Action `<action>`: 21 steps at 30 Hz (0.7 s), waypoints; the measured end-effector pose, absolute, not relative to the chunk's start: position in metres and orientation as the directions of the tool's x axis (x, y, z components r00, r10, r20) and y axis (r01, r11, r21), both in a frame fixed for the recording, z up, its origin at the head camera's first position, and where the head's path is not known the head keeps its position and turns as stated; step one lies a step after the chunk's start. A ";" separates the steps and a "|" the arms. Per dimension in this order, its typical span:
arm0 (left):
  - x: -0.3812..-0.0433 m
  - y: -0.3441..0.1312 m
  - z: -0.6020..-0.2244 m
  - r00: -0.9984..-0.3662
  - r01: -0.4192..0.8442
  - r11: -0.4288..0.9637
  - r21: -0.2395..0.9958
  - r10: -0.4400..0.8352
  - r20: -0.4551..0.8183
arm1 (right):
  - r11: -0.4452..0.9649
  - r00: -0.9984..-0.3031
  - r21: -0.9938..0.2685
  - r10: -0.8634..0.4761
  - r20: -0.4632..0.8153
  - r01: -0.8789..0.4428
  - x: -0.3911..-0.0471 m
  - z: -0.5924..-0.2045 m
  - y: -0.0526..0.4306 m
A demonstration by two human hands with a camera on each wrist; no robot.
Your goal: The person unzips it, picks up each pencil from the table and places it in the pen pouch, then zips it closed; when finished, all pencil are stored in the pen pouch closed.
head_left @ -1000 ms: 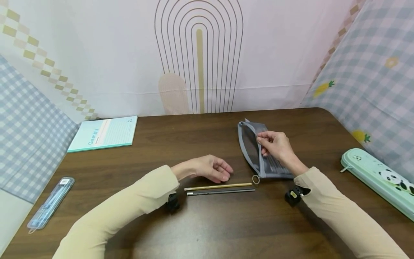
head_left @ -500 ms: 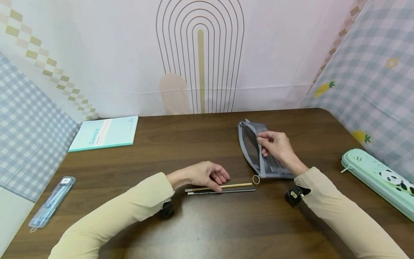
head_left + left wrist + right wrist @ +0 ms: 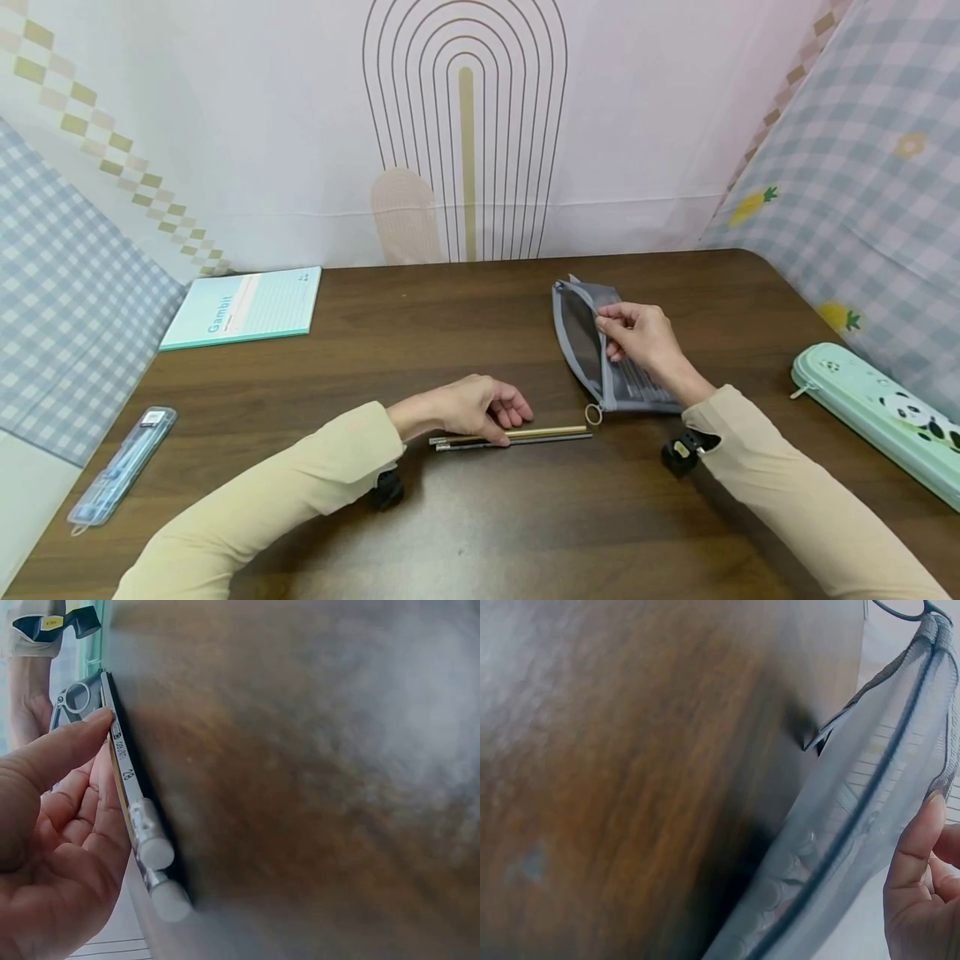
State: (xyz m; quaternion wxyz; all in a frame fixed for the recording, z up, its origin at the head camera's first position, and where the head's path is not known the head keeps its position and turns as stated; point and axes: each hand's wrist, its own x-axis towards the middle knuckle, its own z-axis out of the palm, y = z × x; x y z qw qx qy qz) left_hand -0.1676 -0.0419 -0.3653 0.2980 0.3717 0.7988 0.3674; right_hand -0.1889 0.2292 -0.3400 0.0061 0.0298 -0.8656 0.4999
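Note:
A gold pencil (image 3: 551, 432) and a dark pencil (image 3: 558, 438) lie side by side at the middle of the table. My left hand (image 3: 467, 404) pinches both, thumb on the near side and fingers behind. In the left wrist view the dark pencil (image 3: 126, 766) is marked 2B, and both have white erasers. My right hand (image 3: 637, 335) holds the side of a grey mesh zip pouch (image 3: 609, 392), its mouth spread wide. Several pale round-ended things show through the mesh pouch (image 3: 832, 840) in the right wrist view.
A ring pull (image 3: 593, 414) hangs at the pouch's near corner, close to the pencil tips. At the left are a notebook (image 3: 240, 308) and a slim clear blue case (image 3: 123, 467). A green panda pencil case (image 3: 877, 417) lies at the right edge.
My left hand has come down and towards me onto the pencils, and the two pencils have drawn closer together. The right hand and the pouch have stayed put.

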 end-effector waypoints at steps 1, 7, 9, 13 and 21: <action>-0.167 -0.042 -0.365 -0.546 0.388 0.460 0.799 0.813 -0.202 | 0.498 -0.998 -0.865 -0.047 0.040 -0.058 -0.189 -0.340 0.229; -0.165 -0.043 -0.362 -0.563 0.432 0.490 0.757 0.802 -0.198 | 0.503 -0.998 -0.862 -0.045 0.038 -0.055 -0.191 -0.344 0.231; -0.165 -0.043 -0.361 -0.569 0.443 0.500 0.744 0.798 -0.198 | 0.502 -0.998 -0.864 -0.044 0.033 -0.051 -0.192 -0.345 0.231; -0.164 -0.043 -0.360 -0.583 0.453 0.517 0.727 0.788 -0.197 | 0.495 -0.998 -0.867 -0.047 0.034 -0.052 -0.192 -0.345 0.232; -0.162 -0.044 -0.361 -0.624 0.416 0.547 0.726 0.753 -0.209 | 0.503 -0.998 -0.862 -0.049 0.042 -0.061 -0.193 -0.346 0.231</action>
